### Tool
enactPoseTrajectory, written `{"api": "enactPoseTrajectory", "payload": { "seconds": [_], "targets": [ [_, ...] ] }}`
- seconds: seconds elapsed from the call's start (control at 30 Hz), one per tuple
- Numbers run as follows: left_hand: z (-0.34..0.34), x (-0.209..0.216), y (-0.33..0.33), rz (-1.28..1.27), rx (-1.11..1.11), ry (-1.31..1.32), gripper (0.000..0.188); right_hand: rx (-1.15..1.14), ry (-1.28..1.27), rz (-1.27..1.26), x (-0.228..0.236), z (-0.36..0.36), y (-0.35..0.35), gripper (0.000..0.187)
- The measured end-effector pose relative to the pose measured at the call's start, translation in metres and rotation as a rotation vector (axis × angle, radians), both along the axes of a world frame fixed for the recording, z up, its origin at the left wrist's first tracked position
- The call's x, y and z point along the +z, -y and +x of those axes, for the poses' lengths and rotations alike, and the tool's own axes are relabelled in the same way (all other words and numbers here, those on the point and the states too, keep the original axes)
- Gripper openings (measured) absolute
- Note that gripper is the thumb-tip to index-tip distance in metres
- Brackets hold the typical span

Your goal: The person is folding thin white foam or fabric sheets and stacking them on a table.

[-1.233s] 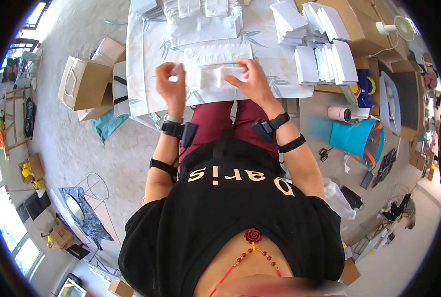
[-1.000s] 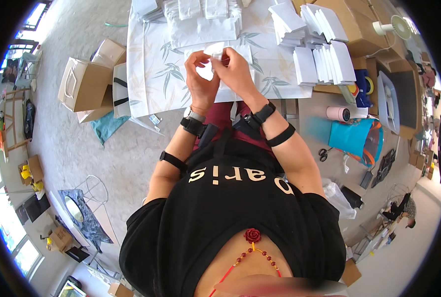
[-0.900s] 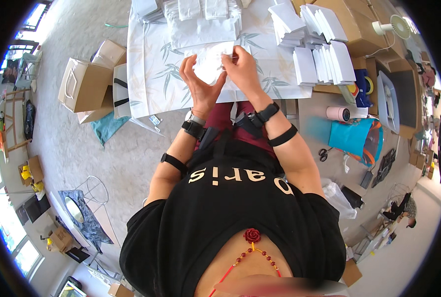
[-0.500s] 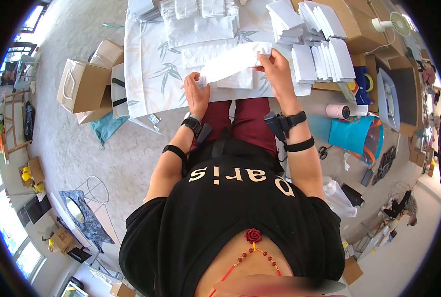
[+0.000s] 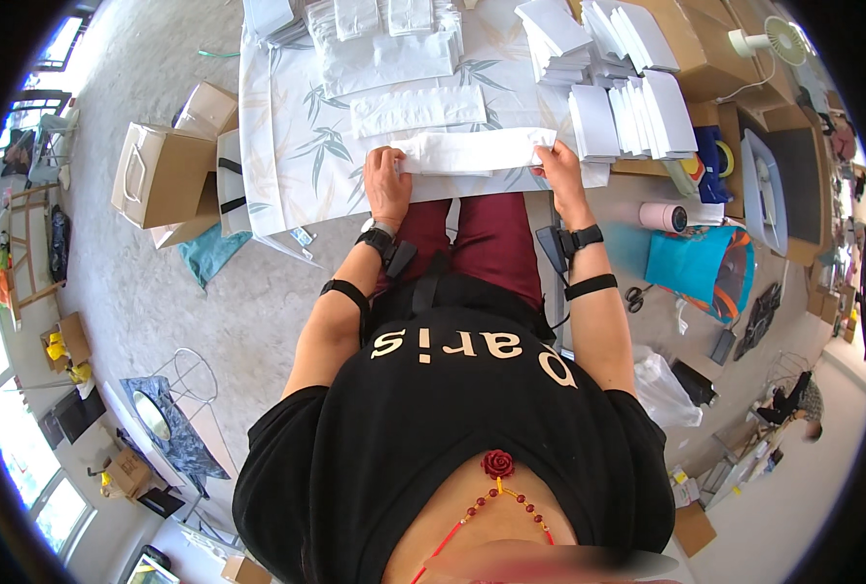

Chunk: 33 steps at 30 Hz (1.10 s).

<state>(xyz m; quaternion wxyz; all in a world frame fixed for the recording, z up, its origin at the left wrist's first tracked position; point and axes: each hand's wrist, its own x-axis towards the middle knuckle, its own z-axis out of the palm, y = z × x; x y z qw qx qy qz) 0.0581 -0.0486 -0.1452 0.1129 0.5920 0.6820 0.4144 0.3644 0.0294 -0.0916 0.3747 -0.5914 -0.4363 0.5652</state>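
A long white folded cloth [image 5: 472,151] lies stretched across the near edge of a table covered in a leaf-print cloth [image 5: 287,127]. My left hand [image 5: 386,180] grips its left end and my right hand [image 5: 557,165] grips its right end, pulling it flat between them. Just beyond it lies another folded white piece [image 5: 418,109]. Both wrists wear black bands and straps.
Stacks of folded white pieces [image 5: 628,107] stand at the table's right, more white piles [image 5: 384,39] at the back. Cardboard boxes [image 5: 161,170] sit on the floor at left. A pink tape roll [image 5: 659,216], a blue bag [image 5: 691,268] and scissors [image 5: 635,297] lie at right.
My hands came together over the white piece in front of me, then spread apart, drawing it out into a long strip held low at the table's near edge.
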Motion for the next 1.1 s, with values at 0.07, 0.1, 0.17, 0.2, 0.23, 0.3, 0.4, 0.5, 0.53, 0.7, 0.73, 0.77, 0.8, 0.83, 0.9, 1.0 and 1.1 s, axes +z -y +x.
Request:
{"api": "enactPoseTrajectory", "payload": {
  "seconds": [0.07,0.1,0.17,0.2,0.23,0.3,0.4,0.5,0.53,0.7,0.73,0.77,0.8,0.83,0.9,1.0,1.1],
  "targets": [
    [0.001,0.001,0.000,-0.005,-0.005,-0.010,0.035,-0.008,0.000,-0.018,-0.012,0.006,0.002,0.025],
    [0.001,0.001,0.000,-0.009,-0.008,-0.019,0.035,-0.002,0.025,-0.047,-0.017,0.008,0.002,0.026],
    [0.002,0.003,0.000,-0.010,-0.011,-0.030,0.034,0.003,0.049,-0.076,-0.025,0.013,0.003,0.026],
    [0.001,0.002,0.000,-0.012,-0.008,-0.043,0.034,-0.007,0.063,-0.096,-0.026,0.013,0.005,0.027],
    [0.001,0.002,0.001,-0.012,-0.007,-0.045,0.034,-0.017,0.078,-0.115,-0.026,0.012,0.006,0.027],
    [0.001,0.002,0.001,0.000,-0.006,-0.064,0.034,-0.015,0.077,-0.111,-0.030,0.013,0.007,0.026],
    [0.003,0.002,0.001,0.009,-0.012,-0.088,0.035,-0.021,0.089,-0.102,-0.037,0.017,0.009,0.025],
    [0.003,0.001,0.000,0.020,-0.014,-0.094,0.036,-0.026,0.139,-0.091,-0.041,0.018,0.009,0.024],
    [0.002,0.001,0.000,0.019,-0.014,-0.094,0.036,-0.026,0.179,-0.084,-0.042,0.018,0.009,0.024],
    [0.002,0.001,0.000,0.018,-0.014,-0.103,0.037,-0.042,0.261,-0.066,-0.045,0.018,0.007,0.024],
    [0.002,0.001,0.000,0.018,-0.014,-0.102,0.037,-0.054,0.276,-0.065,-0.045,0.018,0.006,0.024],
    [0.001,0.001,-0.001,0.017,-0.012,-0.106,0.037,-0.053,0.276,-0.065,-0.044,0.017,0.006,0.024],
    [0.002,0.000,0.000,0.018,-0.011,-0.110,0.037,-0.061,0.295,-0.048,-0.045,0.018,0.007,0.023],
    [0.001,0.000,-0.001,0.018,-0.010,-0.108,0.037,-0.069,0.314,-0.030,-0.046,0.019,0.007,0.023],
    [0.002,0.000,-0.001,0.006,-0.012,-0.109,0.037,-0.078,0.366,-0.031,-0.047,0.021,0.006,0.022],
    [0.002,0.000,0.000,0.002,-0.013,-0.108,0.037,-0.081,0.694,0.138,-0.043,0.017,0.012,0.024],
    [0.001,0.001,0.001,0.009,-0.017,-0.109,0.037,-0.050,0.975,0.517,-0.021,-0.008,0.010,0.028]
  ]
}}
